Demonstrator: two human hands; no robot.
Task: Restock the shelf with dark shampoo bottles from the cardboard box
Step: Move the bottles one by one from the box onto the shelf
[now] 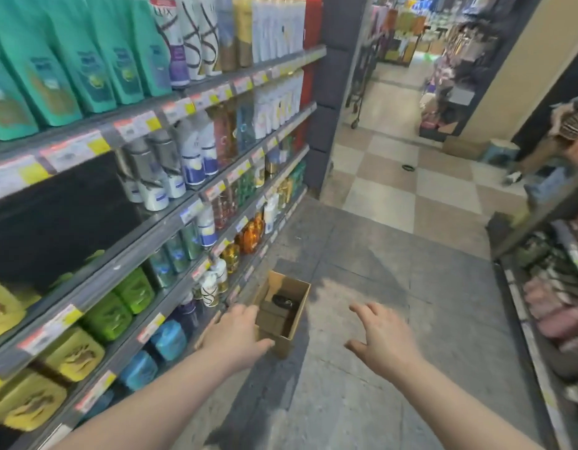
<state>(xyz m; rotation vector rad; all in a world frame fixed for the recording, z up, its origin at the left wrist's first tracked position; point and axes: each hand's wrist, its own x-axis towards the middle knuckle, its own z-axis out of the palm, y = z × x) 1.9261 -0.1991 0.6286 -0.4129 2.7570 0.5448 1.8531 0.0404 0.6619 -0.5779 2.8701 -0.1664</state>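
Observation:
An open cardboard box [299, 308] stands on the grey floor beside the foot of the shelf unit [157, 222] on my left. One dark shampoo bottle [282, 301] lies in its far end. My left hand [235, 336] hovers over the box's near left corner, fingers apart, holding nothing. To the right of the box my right hand [383, 339] is spread open above the floor, also empty. A wide dark stretch [54, 219] fills the left part of the second shelf from the top; blur keeps me from telling what is in it.
The left shelves hold teal pouches [70, 66], white and silver bottles [170, 170], green and yellow packs [86, 336]. Another rack [547, 287] lines the right side. A person [560, 141] crouches at the far right. The aisle runs onto checkered tiles [404, 177].

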